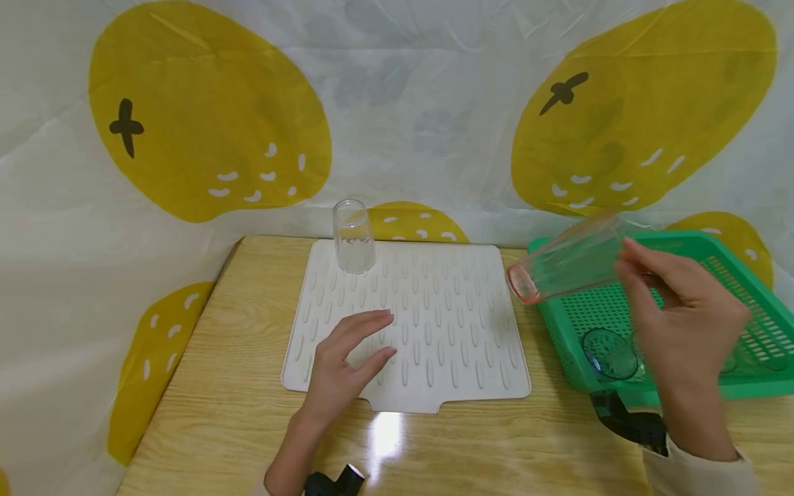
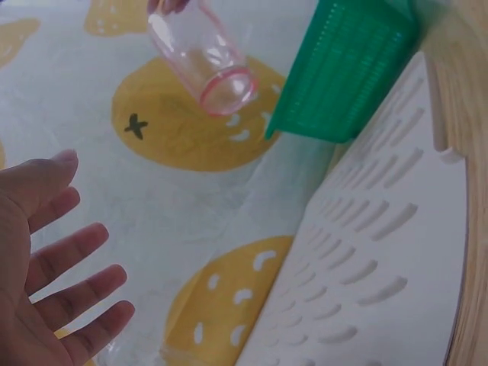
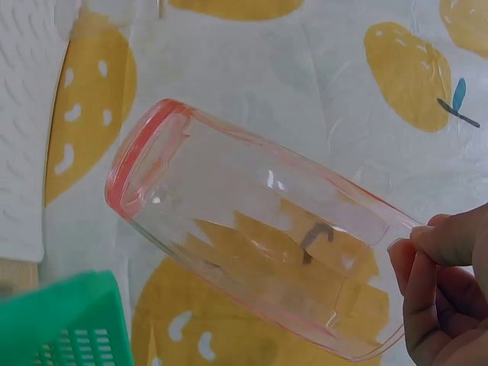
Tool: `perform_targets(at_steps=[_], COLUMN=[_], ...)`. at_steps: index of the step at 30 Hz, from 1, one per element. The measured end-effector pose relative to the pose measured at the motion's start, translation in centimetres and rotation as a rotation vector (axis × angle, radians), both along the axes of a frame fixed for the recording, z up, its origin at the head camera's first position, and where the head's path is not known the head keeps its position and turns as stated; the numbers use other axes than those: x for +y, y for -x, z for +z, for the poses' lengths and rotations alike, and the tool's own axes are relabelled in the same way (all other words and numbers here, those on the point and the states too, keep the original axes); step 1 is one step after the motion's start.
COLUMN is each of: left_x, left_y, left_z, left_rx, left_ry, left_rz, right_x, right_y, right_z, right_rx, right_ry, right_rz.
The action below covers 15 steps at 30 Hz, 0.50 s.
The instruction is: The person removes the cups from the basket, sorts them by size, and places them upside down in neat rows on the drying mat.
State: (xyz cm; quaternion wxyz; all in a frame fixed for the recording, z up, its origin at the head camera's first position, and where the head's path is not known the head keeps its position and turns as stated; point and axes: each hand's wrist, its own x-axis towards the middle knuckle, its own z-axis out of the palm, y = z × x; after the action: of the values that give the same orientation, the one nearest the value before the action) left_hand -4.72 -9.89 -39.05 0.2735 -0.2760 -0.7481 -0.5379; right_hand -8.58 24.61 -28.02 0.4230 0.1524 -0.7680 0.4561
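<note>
My right hand (image 1: pixel 688 310) pinches the rim of a tall pinkish clear glass (image 1: pixel 567 262) between thumb and fingers. The glass hangs tilted over the left edge of the green basket (image 1: pixel 561 344), its thick pink base toward the mat. In the right wrist view the whole glass (image 3: pixel 252 236) shows, its open end at the fingertips. My left hand (image 1: pixel 347 362) hovers over the front of the white ridged mat (image 1: pixel 428 324), fingers spread and holding nothing. A clear glass (image 1: pixel 355 238) stands at the mat's back left corner.
Inside the basket lies a bluish glass (image 1: pixel 610 353), with other glassware partly hidden behind my right hand. Mat and basket rest on a wooden table (image 1: pixel 223 386). A white cloth with yellow fruit prints (image 1: pixel 422 138) hangs behind and to the left.
</note>
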Motion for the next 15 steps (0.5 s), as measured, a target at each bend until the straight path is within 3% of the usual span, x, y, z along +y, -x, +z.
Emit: perform_targets(at_steps=[9,15], left_x=[1.8,2.7], left_y=[0.0,0.1], left_z=[-0.1,-0.8], left_rx=[-0.012,-0.018], left_ry=[-0.007,-0.006], left_rz=[-0.06,-0.071], right_x=[-3.2,-5.6], right_y=[-1.2,-2.3], right_z=[-0.3,-0.1], right_rx=[0.083,0.105], right_ry=[0.134,0.128], right_rz=[0.222,0.28])
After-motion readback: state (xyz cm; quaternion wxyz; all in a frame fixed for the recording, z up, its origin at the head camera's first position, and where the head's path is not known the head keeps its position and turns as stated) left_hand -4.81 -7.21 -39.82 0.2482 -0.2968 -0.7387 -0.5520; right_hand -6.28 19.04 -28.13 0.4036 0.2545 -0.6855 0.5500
